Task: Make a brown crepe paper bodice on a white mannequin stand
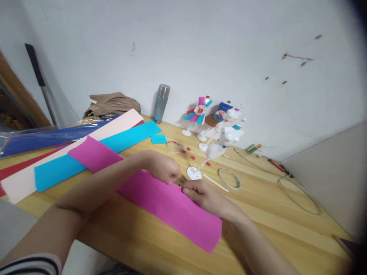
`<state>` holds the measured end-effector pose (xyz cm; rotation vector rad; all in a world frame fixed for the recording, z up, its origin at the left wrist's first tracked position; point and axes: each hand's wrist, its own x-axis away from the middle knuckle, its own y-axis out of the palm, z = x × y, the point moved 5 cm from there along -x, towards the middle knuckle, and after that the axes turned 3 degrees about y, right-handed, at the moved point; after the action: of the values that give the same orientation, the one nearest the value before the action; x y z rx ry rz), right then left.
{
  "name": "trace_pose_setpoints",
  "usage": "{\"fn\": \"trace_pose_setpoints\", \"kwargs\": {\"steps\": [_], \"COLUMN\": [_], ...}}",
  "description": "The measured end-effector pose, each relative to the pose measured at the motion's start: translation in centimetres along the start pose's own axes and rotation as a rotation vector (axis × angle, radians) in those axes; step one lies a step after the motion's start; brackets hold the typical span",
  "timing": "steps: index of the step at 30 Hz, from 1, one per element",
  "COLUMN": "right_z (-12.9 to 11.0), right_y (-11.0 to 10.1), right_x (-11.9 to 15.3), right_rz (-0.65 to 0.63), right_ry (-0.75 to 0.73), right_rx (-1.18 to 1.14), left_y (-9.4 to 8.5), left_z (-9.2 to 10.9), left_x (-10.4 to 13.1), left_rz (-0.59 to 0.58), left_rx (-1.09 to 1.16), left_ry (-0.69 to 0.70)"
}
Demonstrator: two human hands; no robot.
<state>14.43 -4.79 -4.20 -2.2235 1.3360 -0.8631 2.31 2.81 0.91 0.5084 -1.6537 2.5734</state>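
A long sheet of magenta crepe paper (172,210) slants across the table's near side under my hands. My left hand (164,168) is closed at its upper edge, fingers curled round the paper there; the fingertips are partly hidden. My right hand (202,194) grips the same edge just to the right, thumb on top and fingers behind. Between the two hands shows a small dark, metallic-looking thing (181,179) that I cannot make out. The left forearm crosses over the sheet, whose far end lies on a blue paper strip (132,136).
Pale pink paper (25,187) and plastic-wrapped blue paper (57,135) lie left. Behind stand a flask (162,103) and several small white mannequins (216,149), some in paper dresses. A tape roll (229,178), red paper flowers (193,157) and a cable (298,204) lie beyond my hands.
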Motion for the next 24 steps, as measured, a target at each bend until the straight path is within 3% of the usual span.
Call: {"fn": "trace_pose_setpoints", "kwargs": {"steps": [2,4,9,15,20,24], "right_z": [0.2,0.5,0.6,0.3,0.3,0.6], "right_y": [-0.1,-0.2,-0.4,-2.4,-2.7,-3.1], "right_x": [-0.1,-0.1,0.4,1.0,1.4,1.2], "right_rz": [-0.007,-0.045,-0.174,0.016,-0.007,0.04], "right_ry": [-0.004,-0.005,-0.058,-0.049,-0.051,-0.028], "right_rx": [0.021,0.072,0.111,0.095,0.033,0.085], "left_y": [0.4,0.4,-0.1,-0.2,0.6,0.8], "left_z": [0.3,0.4,0.6,-0.6,-1.6,-0.9], "left_x": [0.0,-0.1,-0.2,-0.4,-0.7,-0.6], "left_rz": [-0.091,-0.109,-0.045,-0.038,-0.162,-0.223], "left_rx": [0.009,-0.001,-0.017,0.013,-0.058,-0.104], "left_ry": [0.003,-0.02,-0.013,0.01,-0.037,-0.094]}}
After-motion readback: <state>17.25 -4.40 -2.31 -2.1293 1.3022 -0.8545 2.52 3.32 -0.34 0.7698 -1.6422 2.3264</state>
